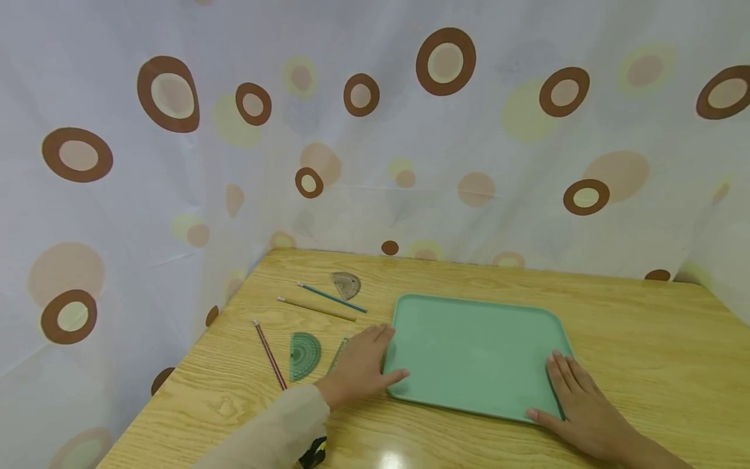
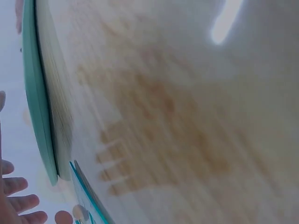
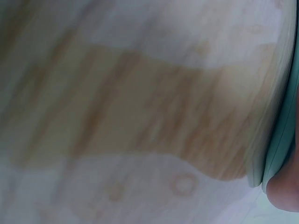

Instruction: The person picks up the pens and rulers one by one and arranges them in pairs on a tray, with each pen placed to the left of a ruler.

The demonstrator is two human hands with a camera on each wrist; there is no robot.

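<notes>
A flat mint-green tray (image 1: 474, 355) lies on the wooden table, its inside bare. At its left edge is my left hand (image 1: 363, 361), fingers extended along the rim and thumb pointing over the near corner. My right hand (image 1: 586, 407) lies along the right edge, fingers straight and thumb reaching to the near right corner. Seen from the left wrist, the spread fingers (image 2: 21, 203) show beside the tray's side (image 2: 37, 93). In the right wrist view a fingertip (image 3: 282, 189) is right at the tray's rim (image 3: 282, 135).
Left of the tray lie a green protractor (image 1: 305, 355), a clear protractor (image 1: 347, 285), a blue pencil (image 1: 332, 297), a yellow pencil (image 1: 316, 309) and a dark red pencil (image 1: 269, 355). A green-edged ruler-like piece (image 1: 338, 355) is partly behind my left hand. Patterned curtains (image 1: 410, 143) surround the table.
</notes>
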